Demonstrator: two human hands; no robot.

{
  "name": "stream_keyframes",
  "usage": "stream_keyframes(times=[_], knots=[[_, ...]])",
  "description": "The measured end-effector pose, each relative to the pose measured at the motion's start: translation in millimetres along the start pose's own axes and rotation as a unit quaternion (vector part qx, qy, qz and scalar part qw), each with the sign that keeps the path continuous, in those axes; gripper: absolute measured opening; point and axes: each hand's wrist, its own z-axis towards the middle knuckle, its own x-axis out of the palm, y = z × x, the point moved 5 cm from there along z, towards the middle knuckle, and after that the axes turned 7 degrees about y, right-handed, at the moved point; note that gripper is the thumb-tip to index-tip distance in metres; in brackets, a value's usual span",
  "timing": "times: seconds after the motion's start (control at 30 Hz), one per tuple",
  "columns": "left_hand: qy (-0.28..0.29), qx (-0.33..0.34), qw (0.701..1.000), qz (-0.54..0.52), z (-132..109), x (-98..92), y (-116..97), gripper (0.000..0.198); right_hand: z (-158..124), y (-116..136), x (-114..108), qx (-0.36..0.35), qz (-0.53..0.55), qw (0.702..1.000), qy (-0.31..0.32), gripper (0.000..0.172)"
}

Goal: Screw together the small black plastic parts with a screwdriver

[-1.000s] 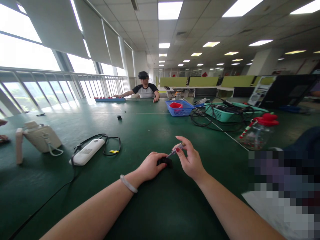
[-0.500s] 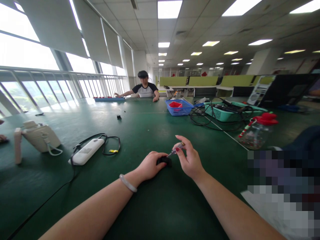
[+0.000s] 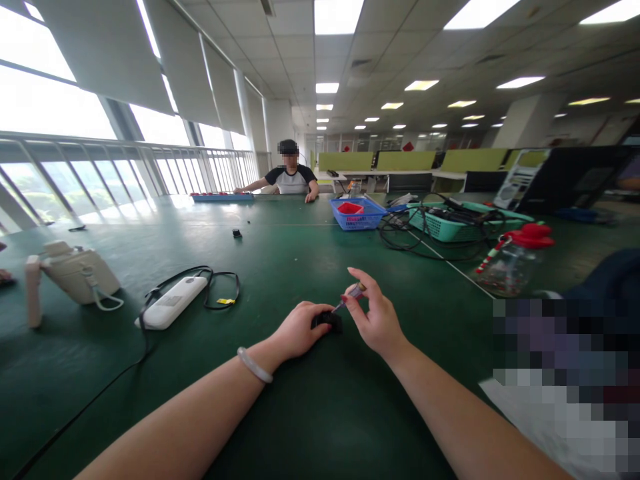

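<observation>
My left hand (image 3: 301, 329) is closed around the left end of a small black block-like part (image 3: 334, 324), holding it down on the green table (image 3: 280, 267). The part's exact kind cannot be made out. In my right hand (image 3: 376, 320), thumb and fingers pinch a small screwdriver (image 3: 357, 291) with a pale, clear-looking handle. The screwdriver slants down to the left, its tip at the top of the black part. Whether the tip sits in a screw is too small to tell. A pale bangle circles my left wrist.
To the left lie a white power bank (image 3: 173, 303) with a black cable and a beige bottle-like case (image 3: 80, 277). Blue (image 3: 361, 222) and green (image 3: 440, 231) baskets with tangled cables stand ahead right, near a red-lidded jar (image 3: 513, 267). Across the table sits a person (image 3: 291, 177).
The screwdriver and the fingers of my right hand have shifted very slightly to the left. My left hand keeps its hold on the black part.
</observation>
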Motion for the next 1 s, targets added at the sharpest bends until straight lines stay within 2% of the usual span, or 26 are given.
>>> stream_keyframes(times=[0.3, 0.5, 0.6, 0.73, 1.0], knots=[[-0.006, 0.009, 1.0, 0.005, 1, 0.8, 1, 0.038, -1, 11, 0, -0.104, -0.084, 0.99, -0.05, 0.051], [-0.014, 0.013, 1.0, 0.015, 1, 0.7, 0, 0.035, -1, 18, 2, -0.129, -0.104, 0.986, -0.026, 0.047], [-0.01, 0.018, 1.0, 0.018, 1, 1.1, 0, 0.036, 0, 17, 1, -0.109, -0.105, 0.988, -0.019, 0.047], [-0.006, 0.024, 0.999, 0.027, 2, 1.0, 1, 0.038, 1, 9, -2, -0.045, -0.096, 0.994, -0.038, 0.045], [-0.011, 0.014, 0.998, 0.056, 3, 0.7, 0, 0.038, 3, -11, -6, 0.043, -0.01, 0.998, -0.054, 0.051]])
